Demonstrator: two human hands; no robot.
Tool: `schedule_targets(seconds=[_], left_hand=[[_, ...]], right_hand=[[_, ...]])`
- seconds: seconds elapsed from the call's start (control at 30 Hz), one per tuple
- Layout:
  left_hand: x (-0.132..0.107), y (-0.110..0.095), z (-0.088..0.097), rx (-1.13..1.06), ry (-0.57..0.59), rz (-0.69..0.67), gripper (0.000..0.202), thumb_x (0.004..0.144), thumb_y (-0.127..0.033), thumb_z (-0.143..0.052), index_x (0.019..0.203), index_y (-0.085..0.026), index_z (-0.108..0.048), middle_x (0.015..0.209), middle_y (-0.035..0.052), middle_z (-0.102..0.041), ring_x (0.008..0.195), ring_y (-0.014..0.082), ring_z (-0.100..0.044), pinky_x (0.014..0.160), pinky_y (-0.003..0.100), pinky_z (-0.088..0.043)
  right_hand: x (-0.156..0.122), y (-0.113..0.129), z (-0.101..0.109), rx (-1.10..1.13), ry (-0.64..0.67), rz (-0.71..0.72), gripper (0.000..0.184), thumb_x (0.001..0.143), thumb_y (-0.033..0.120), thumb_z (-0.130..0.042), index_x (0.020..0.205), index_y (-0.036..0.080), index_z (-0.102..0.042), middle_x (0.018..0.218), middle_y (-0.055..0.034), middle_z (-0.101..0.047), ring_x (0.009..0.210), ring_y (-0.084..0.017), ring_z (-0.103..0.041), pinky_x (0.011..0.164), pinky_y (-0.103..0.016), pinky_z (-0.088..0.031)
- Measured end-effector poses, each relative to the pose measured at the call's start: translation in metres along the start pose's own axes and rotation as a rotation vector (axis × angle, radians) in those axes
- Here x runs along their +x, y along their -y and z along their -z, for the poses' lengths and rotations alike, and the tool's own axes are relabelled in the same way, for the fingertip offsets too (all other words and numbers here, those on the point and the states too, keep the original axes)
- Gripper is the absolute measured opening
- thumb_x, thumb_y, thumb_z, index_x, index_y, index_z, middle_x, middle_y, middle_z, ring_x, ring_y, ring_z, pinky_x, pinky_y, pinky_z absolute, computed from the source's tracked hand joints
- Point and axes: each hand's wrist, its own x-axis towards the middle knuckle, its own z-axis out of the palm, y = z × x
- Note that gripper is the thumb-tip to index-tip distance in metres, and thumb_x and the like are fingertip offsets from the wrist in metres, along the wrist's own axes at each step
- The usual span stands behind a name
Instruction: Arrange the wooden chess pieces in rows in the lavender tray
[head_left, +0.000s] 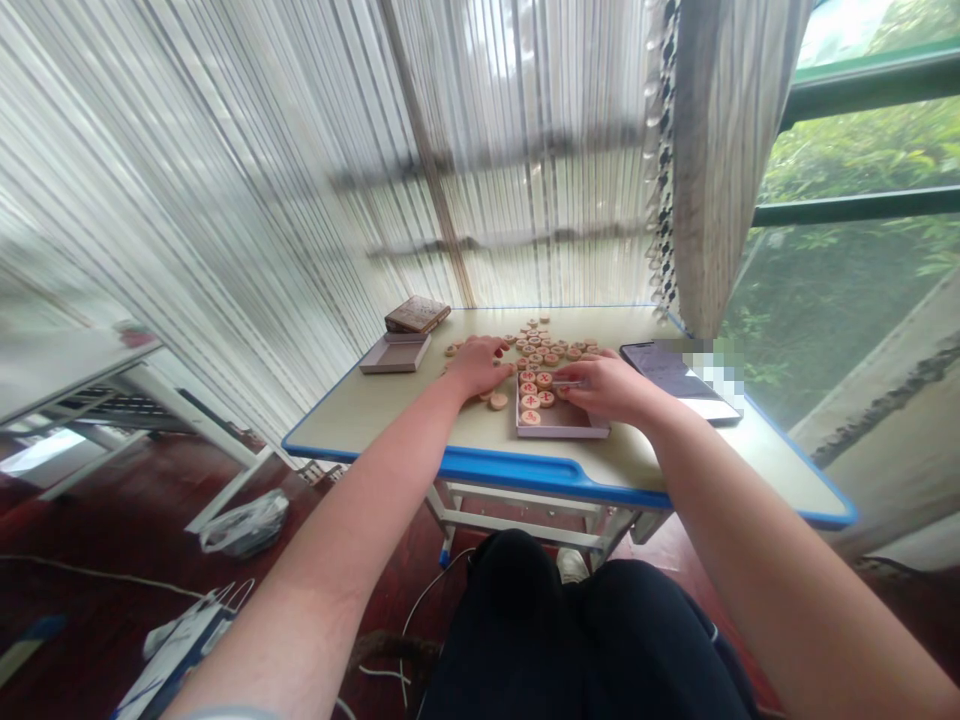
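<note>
Currently my left hand (478, 366) lies open, fingers spread, on the loose chess pieces (551, 350), while my right hand (609, 386) pinches one disc (568, 383) over the near tray (570, 429)

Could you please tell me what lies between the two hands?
In the head view, round wooden game pieces lie between the left hand and right hand, some inside the tray.

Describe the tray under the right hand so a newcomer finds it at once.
On the blue-edged desk, look at the near edge, straight before the person. The shallow grey tray lies there under the right hand, with round wooden pieces in rows inside; the similar tray at far left shows none.
</note>
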Motion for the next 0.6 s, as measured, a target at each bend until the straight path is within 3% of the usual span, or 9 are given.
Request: schedule_targets(seconds=[0.17, 0.43, 0.6], left_hand=[[0.0, 0.001, 0.0, 0.005, -0.009, 0.001, 0.036, 0.074, -0.042, -0.055, 0.101, -0.019, -0.061, 0.097, 0.0047, -0.064, 0.095, 0.0211, -0.054, 0.086, 0.032, -0.043], [0.0, -0.001, 0.001, 0.002, 0.016, -0.007, 0.034, 0.074, -0.041, -0.054, 0.099, -0.02, -0.062, 0.096, 0.0037, -0.064, 0.095, 0.0207, -0.054, 0.088, 0.033, -0.042], [0.001, -0.003, 0.002, 0.019, 0.018, 0.016, 0.034, 0.074, -0.042, -0.054, 0.099, -0.02, -0.062, 0.096, 0.0042, -0.064, 0.096, 0.0218, -0.054, 0.087, 0.033, -0.042]], right_hand=[[-0.002, 0.002, 0.001, -0.021, 0.044, -0.07, 0.018, 0.071, 0.038, -0.057, 0.075, 0.025, -0.069, 0.071, -0.0013, -0.068, 0.083, -0.024, -0.052, 0.073, -0.034, -0.041], [-0.002, 0.018, 0.009, 0.141, -0.007, 0.04, 0.021, 0.068, 0.028, -0.06, 0.087, 0.023, -0.067, 0.086, -0.0012, -0.068, 0.08, -0.018, -0.058, 0.075, -0.028, -0.042], [-0.004, 0.027, 0.006, 0.141, -0.014, 0.044, 0.014, 0.071, 0.032, -0.06, 0.08, 0.023, -0.065, 0.078, -0.0005, -0.066, 0.074, -0.017, -0.058, 0.066, -0.026, -0.041]])
